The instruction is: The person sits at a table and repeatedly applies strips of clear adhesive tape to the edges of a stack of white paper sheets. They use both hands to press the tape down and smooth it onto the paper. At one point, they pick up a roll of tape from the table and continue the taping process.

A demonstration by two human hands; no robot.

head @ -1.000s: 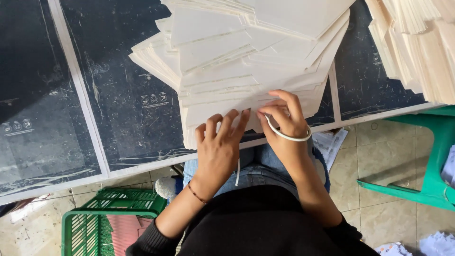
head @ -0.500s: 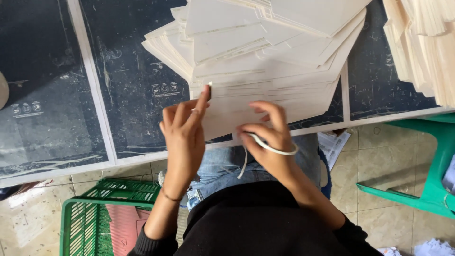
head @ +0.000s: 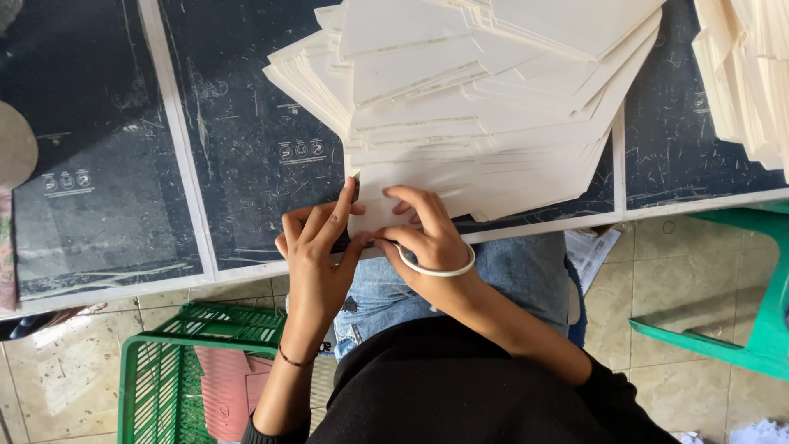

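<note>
Left hand (head: 316,247) & right hand (head: 423,234) pinch near corner of fanned cream card stack (head: 477,123) on dark table (head: 238,148); best kept flat, edges squared.

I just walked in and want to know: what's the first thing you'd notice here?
A big fanned-out heap of cream paper sheets fills the top middle of the dark table. At its near edge, the left hand and right hand pinch the bottom sheets together, with a white loop round the right wrist. A bright green basket sits on the floor, bottom left.
</note>
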